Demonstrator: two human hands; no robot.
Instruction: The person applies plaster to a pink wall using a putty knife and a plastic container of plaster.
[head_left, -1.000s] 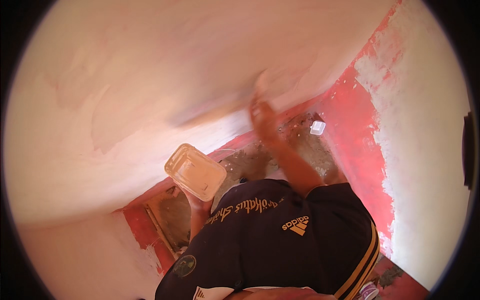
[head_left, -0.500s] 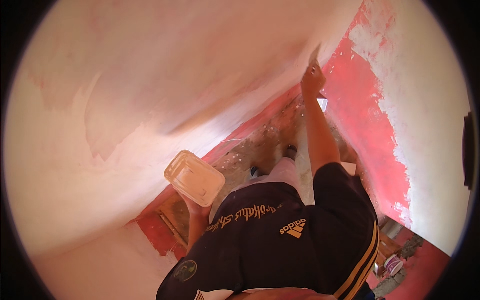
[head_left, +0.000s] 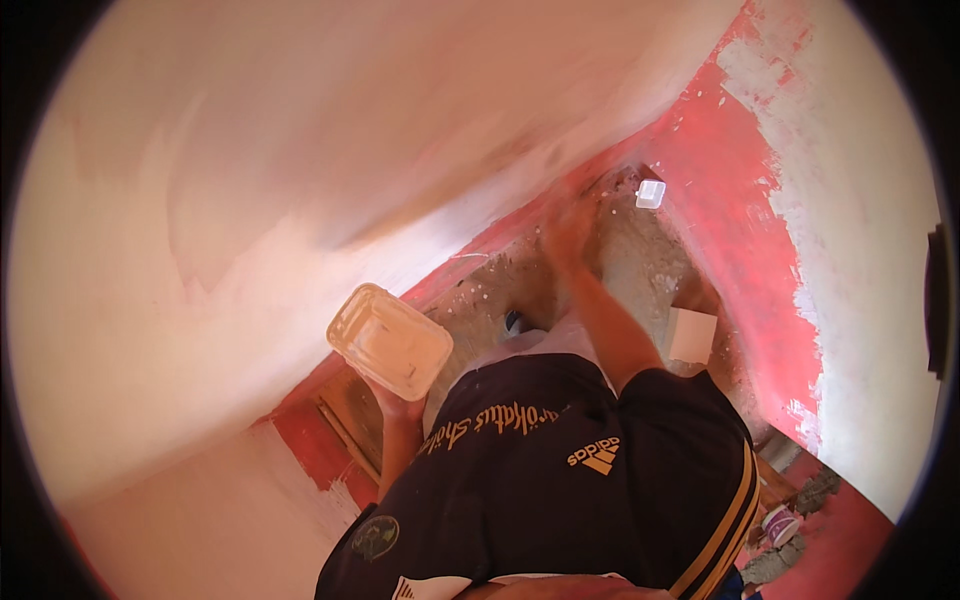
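Note:
My left hand (head_left: 398, 402) supports a rectangular plastic tub (head_left: 392, 340) from beneath. The tub is tilted so that its inside shows, with a smear of pale, creamy material on the bottom. My right hand (head_left: 568, 235) hangs lower down, out over the floor near the foot of the wall, and is smeared by motion. Its fingers cannot be made out, nor can any tool in it. The big wall (head_left: 300, 130) beside me wears a streaky whitish-pink coat, with a bare red band along its base.
On the right, another wall (head_left: 740, 200) is red with ragged white patches. A small white container (head_left: 650, 194) sits in the corner on the stained floor (head_left: 640, 255). A pale square block (head_left: 692, 335) lies near my right arm. Behind me at lower right is a white and purple tub (head_left: 780, 525).
My right hand, which held a thin, blade-like tool up at the wall near the corner, has swung down and left. The left hand and tub stay nearly in place.

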